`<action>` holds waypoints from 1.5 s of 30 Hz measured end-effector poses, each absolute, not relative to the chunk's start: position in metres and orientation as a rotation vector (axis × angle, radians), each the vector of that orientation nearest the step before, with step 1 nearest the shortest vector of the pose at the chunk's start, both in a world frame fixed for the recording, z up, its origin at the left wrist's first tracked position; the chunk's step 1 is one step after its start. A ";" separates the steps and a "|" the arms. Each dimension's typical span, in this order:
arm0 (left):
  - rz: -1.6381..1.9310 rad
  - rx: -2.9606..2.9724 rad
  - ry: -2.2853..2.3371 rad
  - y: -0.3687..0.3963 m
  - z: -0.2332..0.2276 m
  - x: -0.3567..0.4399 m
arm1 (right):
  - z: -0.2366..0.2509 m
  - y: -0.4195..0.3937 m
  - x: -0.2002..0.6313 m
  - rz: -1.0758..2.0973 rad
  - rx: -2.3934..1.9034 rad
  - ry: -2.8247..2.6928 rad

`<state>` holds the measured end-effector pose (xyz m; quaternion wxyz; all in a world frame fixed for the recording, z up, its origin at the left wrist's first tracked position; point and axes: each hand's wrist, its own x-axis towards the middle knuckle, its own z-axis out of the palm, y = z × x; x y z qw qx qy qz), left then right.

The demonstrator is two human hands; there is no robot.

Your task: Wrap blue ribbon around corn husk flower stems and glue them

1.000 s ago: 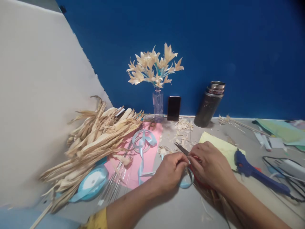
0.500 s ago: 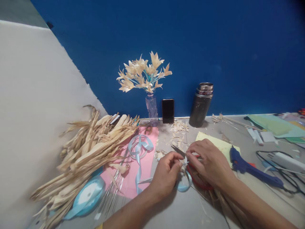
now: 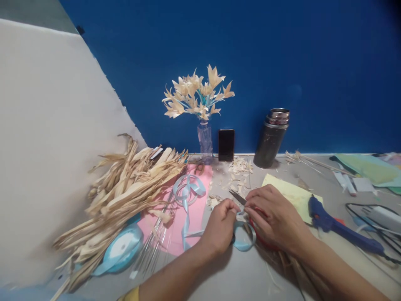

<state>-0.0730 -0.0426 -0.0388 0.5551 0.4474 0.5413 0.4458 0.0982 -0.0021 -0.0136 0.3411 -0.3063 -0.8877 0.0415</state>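
Note:
My left hand (image 3: pixel 220 225) and my right hand (image 3: pixel 273 217) meet over the grey table (image 3: pixel 244 271), fingertips pinched together on a light blue ribbon (image 3: pixel 242 242) that loops below them. What else sits between the fingertips is too small to tell. Red-handled scissors (image 3: pixel 237 197) lie under my right hand, blades pointing up and left. More of the ribbon (image 3: pixel 187 196) curls over a pink sheet (image 3: pixel 196 217) to the left.
A pile of dried husks (image 3: pixel 125 188) and a ribbon spool (image 3: pixel 120 246) lie at left. At the back stand a vase of husk flowers (image 3: pixel 200 98), a phone (image 3: pixel 226 144) and a steel flask (image 3: pixel 272 138). A blue glue gun (image 3: pixel 338 228) and yellow paper (image 3: pixel 291 194) lie at right.
My hands have stayed pinched on the ribbon with only small finger shifts. The view swung left, then partly back.

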 end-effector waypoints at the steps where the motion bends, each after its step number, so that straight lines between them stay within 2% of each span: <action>1: 1.047 1.097 1.302 -0.043 -0.037 -0.073 | -0.014 -0.002 0.098 0.102 -0.797 -2.310; 9: 1.062 1.390 1.373 -0.048 -0.023 -0.073 | -0.012 -0.003 0.097 0.052 -0.825 -2.323; 22: 0.962 1.527 1.406 -0.052 -0.030 -0.072 | -0.014 -0.005 0.096 0.028 -0.945 -2.313; 27: 1.007 1.276 1.286 -0.047 -0.029 -0.073 | -0.012 -0.009 0.098 -0.069 -0.865 -2.090; 32: 0.956 0.749 0.861 -0.034 -0.026 -0.090 | -0.016 -0.017 0.095 0.159 -0.856 -2.153; 35: 0.888 0.612 0.631 -0.030 -0.020 -0.100 | -0.026 -0.013 0.090 0.402 -1.043 -2.141; 38: 0.819 0.568 0.497 -0.032 -0.018 -0.102 | -0.029 -0.007 0.088 0.638 -1.045 -1.948; 45: 0.692 0.542 0.438 -0.038 -0.020 -0.095 | -0.033 -0.003 0.092 0.528 -0.773 -1.969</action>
